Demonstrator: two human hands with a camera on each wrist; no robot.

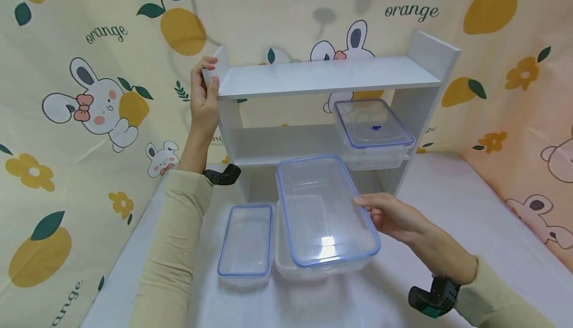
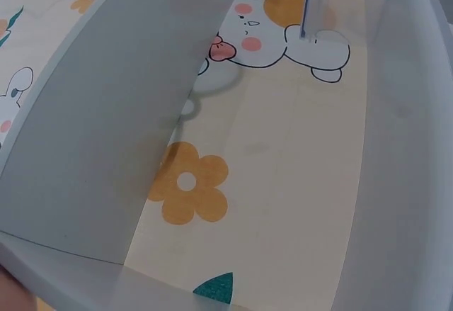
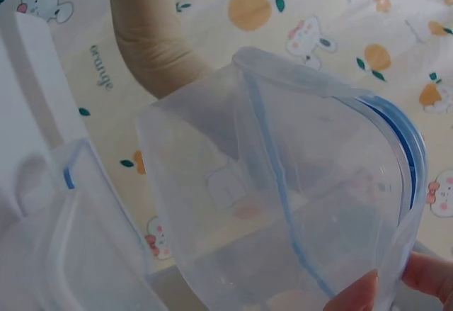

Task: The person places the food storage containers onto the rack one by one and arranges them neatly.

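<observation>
My left hand grips the upper left side panel of a white two-tier shelf, fingers over its edge. With my right hand I pinch the right rim of a large clear food container with a blue-edged lid. It is tilted in front of the shelf, overlapping another clear container mostly hidden beneath it. In the right wrist view, thumb and fingers hold the rim of the large container. A smaller blue-edged container sits to its left on the table.
Another lidded container, with a small blue mark on its lid, stands at the right of the shelf's middle board. The table has a white cover. Patterned cloth hangs behind and at both sides.
</observation>
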